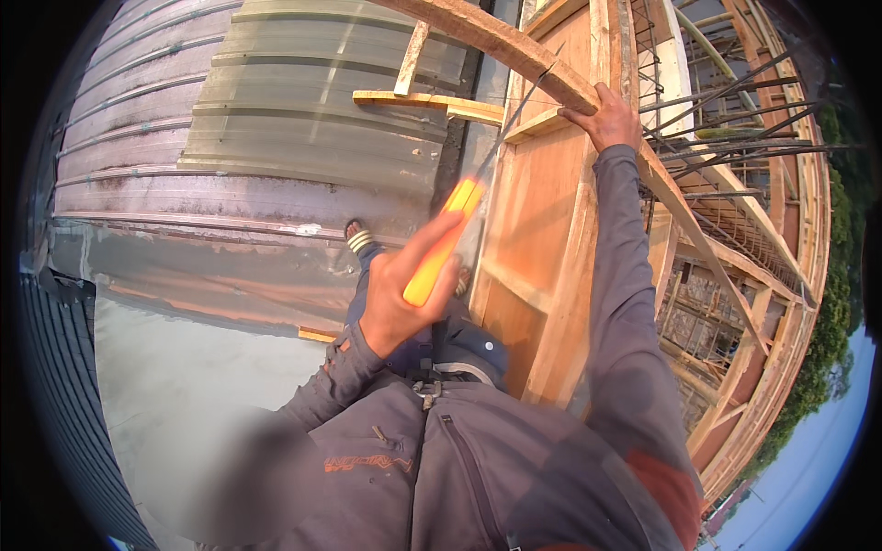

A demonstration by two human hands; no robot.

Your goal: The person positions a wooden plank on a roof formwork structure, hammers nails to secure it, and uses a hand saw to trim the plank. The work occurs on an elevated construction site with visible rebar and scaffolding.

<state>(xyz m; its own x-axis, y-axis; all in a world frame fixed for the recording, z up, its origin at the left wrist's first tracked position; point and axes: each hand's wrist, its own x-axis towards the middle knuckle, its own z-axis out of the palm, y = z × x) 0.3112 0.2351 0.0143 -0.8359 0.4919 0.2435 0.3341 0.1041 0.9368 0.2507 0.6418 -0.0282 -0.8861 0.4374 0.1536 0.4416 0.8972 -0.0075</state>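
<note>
My left hand (404,280) is closed around the yellow handle of a hand saw (443,246). Seen nearly edge-on, its thin dark blade slants up and away to a long wooden beam (496,39), where it meets the wood at a dark line. My right hand (610,119) grips that beam a little to the right of the blade, fingers over its top. Below the beam stands a plywood formwork panel (537,211) framed with timber battens. Motion slightly blurs the saw handle.
Corrugated roof sheets (322,101) spread at the left, with a grey concrete surface (184,367) nearer. A short timber piece (427,101) juts out from the formwork. Steel rebar (735,138) sticks out at the right among timber framing. My foot (354,230) rests near the roof edge.
</note>
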